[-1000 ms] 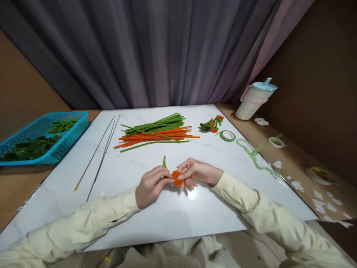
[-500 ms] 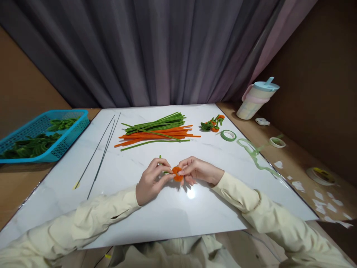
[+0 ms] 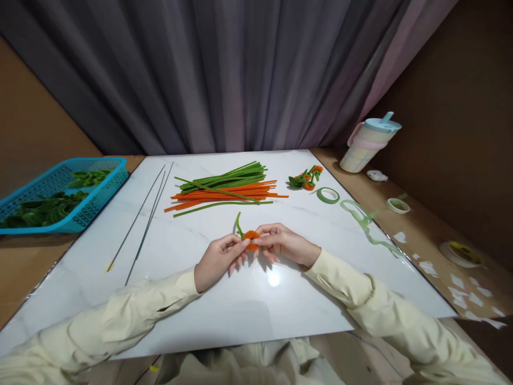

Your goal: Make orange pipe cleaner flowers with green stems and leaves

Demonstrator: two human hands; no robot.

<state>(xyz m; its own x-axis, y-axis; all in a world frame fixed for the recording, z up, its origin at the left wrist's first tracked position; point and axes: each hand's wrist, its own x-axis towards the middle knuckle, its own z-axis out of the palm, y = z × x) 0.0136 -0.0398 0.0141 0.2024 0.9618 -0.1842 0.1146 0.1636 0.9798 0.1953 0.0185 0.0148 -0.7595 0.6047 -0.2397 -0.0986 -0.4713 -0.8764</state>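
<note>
Both hands meet over the middle of the white board [image 3: 224, 310]. My left hand [image 3: 218, 259] and my right hand [image 3: 282, 243] pinch a small orange pipe-cleaner flower [image 3: 251, 236] between their fingertips. A short green stem [image 3: 239, 224] curls up and to the left from the flower. Behind the hands lies a pile of orange and green pipe cleaners [image 3: 224, 190].
A blue basket [image 3: 56, 195] of green coils sits at the left. Thin dark wires [image 3: 146, 219] lie on the board. Finished flowers [image 3: 305, 179], a green tape roll [image 3: 327, 195], a loose tape strip [image 3: 366, 224], another roll [image 3: 397, 205] and a lidded cup [image 3: 368, 141] stand at the right.
The hands have turned the flower and shifted it slightly away from me; the green stem now sticks up at the left, and the left fingers have spread a little.
</note>
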